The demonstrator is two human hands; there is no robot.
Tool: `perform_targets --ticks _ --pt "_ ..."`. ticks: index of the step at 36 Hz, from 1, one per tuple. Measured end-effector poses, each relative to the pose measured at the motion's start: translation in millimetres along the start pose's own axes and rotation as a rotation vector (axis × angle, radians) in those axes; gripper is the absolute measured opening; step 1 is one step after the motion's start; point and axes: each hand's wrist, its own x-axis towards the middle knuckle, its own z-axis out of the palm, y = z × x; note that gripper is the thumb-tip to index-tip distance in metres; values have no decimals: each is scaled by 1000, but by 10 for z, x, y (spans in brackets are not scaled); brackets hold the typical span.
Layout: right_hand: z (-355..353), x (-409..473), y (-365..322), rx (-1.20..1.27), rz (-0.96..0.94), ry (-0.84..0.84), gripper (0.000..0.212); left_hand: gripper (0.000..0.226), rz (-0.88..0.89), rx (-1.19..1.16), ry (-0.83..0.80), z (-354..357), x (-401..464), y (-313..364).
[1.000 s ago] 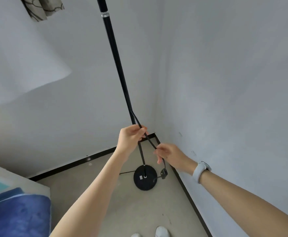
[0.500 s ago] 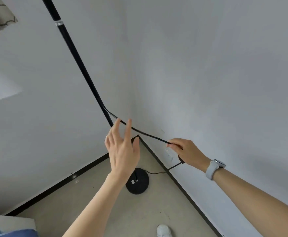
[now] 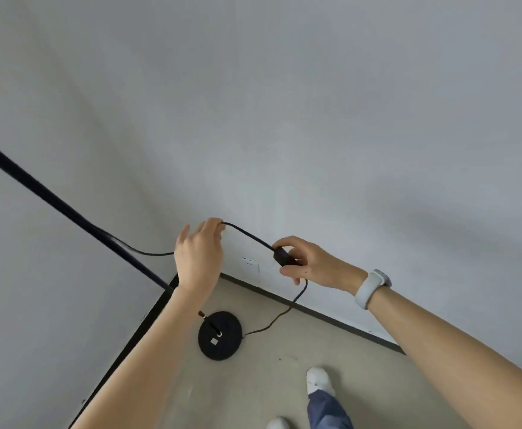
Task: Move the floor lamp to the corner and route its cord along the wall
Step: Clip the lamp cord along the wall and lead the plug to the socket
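Note:
The floor lamp stands in the room's corner: its round black base (image 3: 220, 335) rests on the floor and its black pole (image 3: 52, 198) slants up to the left edge. A black cord (image 3: 247, 234) leaves the pole, loops to my left hand (image 3: 199, 253), which pinches it at the fingertips, then runs on to my right hand (image 3: 310, 263). My right hand is closed on the cord's black inline switch (image 3: 285, 257). Below that hand the cord drops to the floor and curves back to the base.
A white wall socket (image 3: 251, 264) sits low on the right wall, between my hands. Black skirting (image 3: 331, 318) lines both walls. My white shoes (image 3: 318, 380) and a blue trouser leg stand on the beige floor near the base.
The view has swung right and down. My left hand, open half a second ago, now pinches the cord. My right hand has slid along the cord onto the inline switch.

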Motion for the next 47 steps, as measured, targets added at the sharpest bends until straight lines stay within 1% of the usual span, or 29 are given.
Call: perform_targets --ticks 3,5,6,8,10,11,13,15,16,17,20,22,27,30,32,33,34,35,37,39,40,42,45,47 --pt "-78 -212 219 -25 112 48 8 22 -8 -6 4 -27 77 -29" --pt "-156 -372 379 -56 167 144 7 25 -22 22 -7 -4 109 -5" --pt "-203 -456 449 -61 181 206 9 26 -29 55 -36 21 119 18" --pt "-303 -613 561 -59 176 350 13 28 -11 176 -172 90 117 104" --pt "-413 -752 619 -55 138 493 11 31 84 315 -358 191 62 279" --pt "-456 -801 621 -54 117 537 10 35 171 354 -442 245 9 402" --pt "-538 -882 589 -71 73 578 11 35 375 314 -547 388 -145 715" --pt "-623 -974 548 -91 41 609 17 34 484 170 -642 504 -296 1072" --pt "-674 -1037 540 -102 33 620 18 35 505 112 -655 551 -352 1235" --pt "-731 -1111 543 -122 30 626 19 34 525 83 -624 589 -390 1375" --pt "-923 -1385 636 -181 48 626 15 27 597 89 -446 685 -443 1667" --pt "-1052 -1593 760 -202 90 635 11 26 604 96 -393 749 -464 1757" --pt "-1340 -2192 1255 -225 240 731 13 21 407 136 -282 841 -378 1717" --pt "-1448 -2511 1561 -274 320 871 11 16 316 267 -309 874 -316 1658" --pt "-1463 -2623 1669 -313 327 966 15 26 308 391 -374 919 -331 1710" --pt "-1458 -2646 1691 -324 312 996 16 34 333 423 -422 945 -359 1780" --pt "-1448 -2645 1689 -334 287 1014 17 36 380 419 -471 981 -403 1862" --pt "-1437 -2630 1671 -341 260 1022 16 32 442 376 -527 1023 -469 1962" --pt "-1416 -2579 1617 -349 214 1007 15 24 543 203 -681 1090 -664 2202" --pt "-1390 -2529 1570 -343 179 961 16 25 597 70 -834 1143 -906 2434" --pt "-1379 -2514 1557 -335 168 937 16 26 613 29 -869 1172 -1007 2520" --pt "-1377 -2522 1567 -317 171 902 16 28 609 -8 -839 1228 -1112 2626" --pt "-1383 -2598 1693 -290 227 823 16 26 544 -6 -707 1265 -1050 2590" --pt "-1356 -2640 1821 -284 293 771 18 25 496 23 -650 1250 -960 2486"
